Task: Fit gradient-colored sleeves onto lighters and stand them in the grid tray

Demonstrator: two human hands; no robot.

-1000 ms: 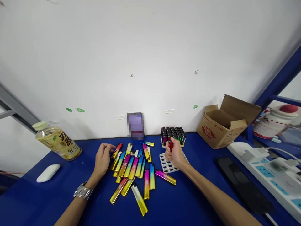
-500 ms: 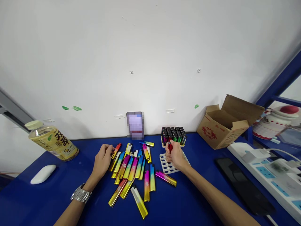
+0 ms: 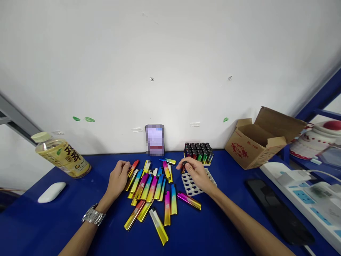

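Observation:
My left hand [image 3: 118, 178], fingers curled, is at the left side of a pile of metallic lighters [image 3: 146, 185]. Its fingertips are at a red-and-yellow lighter [image 3: 133, 167], pinching its edge as far as I can see. My right hand [image 3: 196, 174] holds a dark-topped lighter [image 3: 184, 164] upright between thumb and fingers, over the left edge of a white perforated rack [image 3: 188, 185]. The hand covers part of that rack and the lower end of the lighter. Behind it, several black-topped lighters [image 3: 198, 151] stand in rows in a second rack.
An open cardboard box [image 3: 243, 149] stands at the back right, by a power strip [image 3: 295, 192] and a black phone [image 3: 277, 209]. A tea bottle [image 3: 65, 156] and a white case [image 3: 52, 192] are on the left. Another phone [image 3: 155, 140] leans against the wall.
My right hand has moved left with the lighter, from the back of the perforated rack to its left edge, and its fingers have loosened. The left hand stays by the pile.

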